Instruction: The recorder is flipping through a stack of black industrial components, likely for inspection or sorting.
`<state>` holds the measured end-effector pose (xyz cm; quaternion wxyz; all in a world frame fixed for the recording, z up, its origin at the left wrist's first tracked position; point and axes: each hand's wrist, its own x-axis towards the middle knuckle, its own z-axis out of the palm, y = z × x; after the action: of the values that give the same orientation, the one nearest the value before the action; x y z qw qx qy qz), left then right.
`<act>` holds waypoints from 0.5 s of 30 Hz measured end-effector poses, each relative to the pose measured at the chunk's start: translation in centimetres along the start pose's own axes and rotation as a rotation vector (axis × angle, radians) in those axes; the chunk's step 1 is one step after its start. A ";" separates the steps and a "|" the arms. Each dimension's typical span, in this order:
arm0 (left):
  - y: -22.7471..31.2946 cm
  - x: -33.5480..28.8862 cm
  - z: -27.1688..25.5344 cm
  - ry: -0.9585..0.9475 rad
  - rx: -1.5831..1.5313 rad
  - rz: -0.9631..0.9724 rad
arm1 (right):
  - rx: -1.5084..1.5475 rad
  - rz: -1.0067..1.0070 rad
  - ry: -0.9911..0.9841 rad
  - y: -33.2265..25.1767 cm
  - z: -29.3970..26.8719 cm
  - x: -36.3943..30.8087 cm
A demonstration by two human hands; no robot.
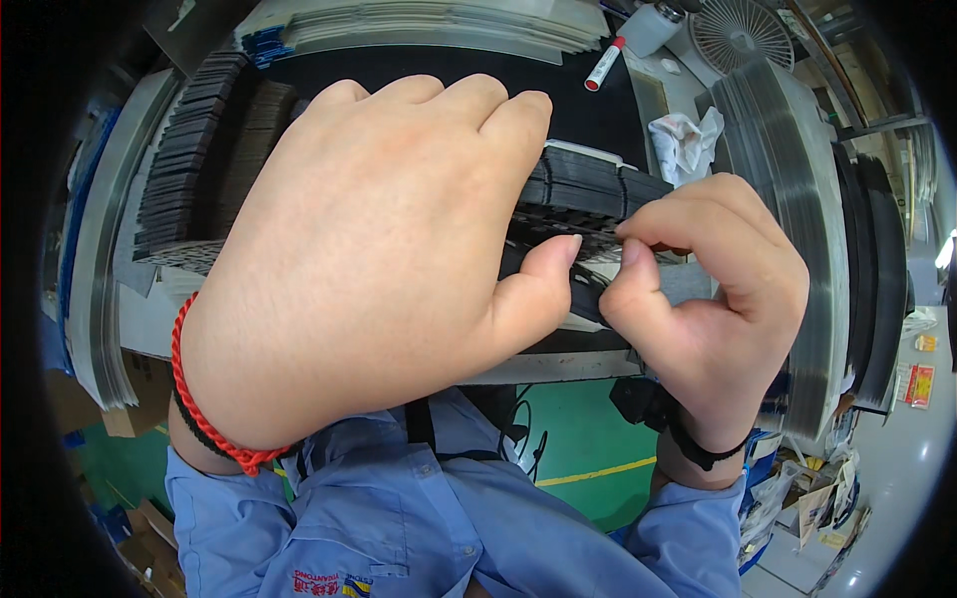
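Note:
My left hand (369,229) fills much of the view, back upward, with its fingers curled down out of sight over a bundle of thin black pieces (578,184). Its thumb rests by the bundle's front side, and the hand appears to grip the bundle. Dark bands cross the bundle's layered edge, which has a patterned strip low down. My right hand (728,279) is closed in a pinch at the bundle's front right corner. What lies between its thumb and forefinger is too small to make out. A black curved piece (588,296) shows below the two thumbs.
Stacked black pieces (189,149) stand on the left. Tall piles of clear sheets (778,199) rise on the right, and more sheets (429,25) lie at the back. A red-and-white marker (604,65), crumpled tissue (686,143) and fan (743,35) are at the back right.

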<state>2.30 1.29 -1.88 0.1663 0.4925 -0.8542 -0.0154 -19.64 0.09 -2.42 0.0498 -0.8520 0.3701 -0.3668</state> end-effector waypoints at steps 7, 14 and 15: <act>0.2 0.0 -0.2 -0.018 0.022 -0.006 | 0.057 0.027 0.041 0.1 0.3 -0.1; 0.2 0.1 -0.2 -0.016 0.031 -0.005 | 0.418 0.138 0.171 0.4 -0.5 -1.3; 0.2 0.0 -0.2 -0.022 0.033 -0.009 | 0.561 0.179 0.228 0.3 -0.8 -1.7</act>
<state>2.17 1.42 -1.64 0.1487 0.4986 -0.8539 -0.0075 -21.13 1.17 -2.94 0.2732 -0.7225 0.3311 -0.5419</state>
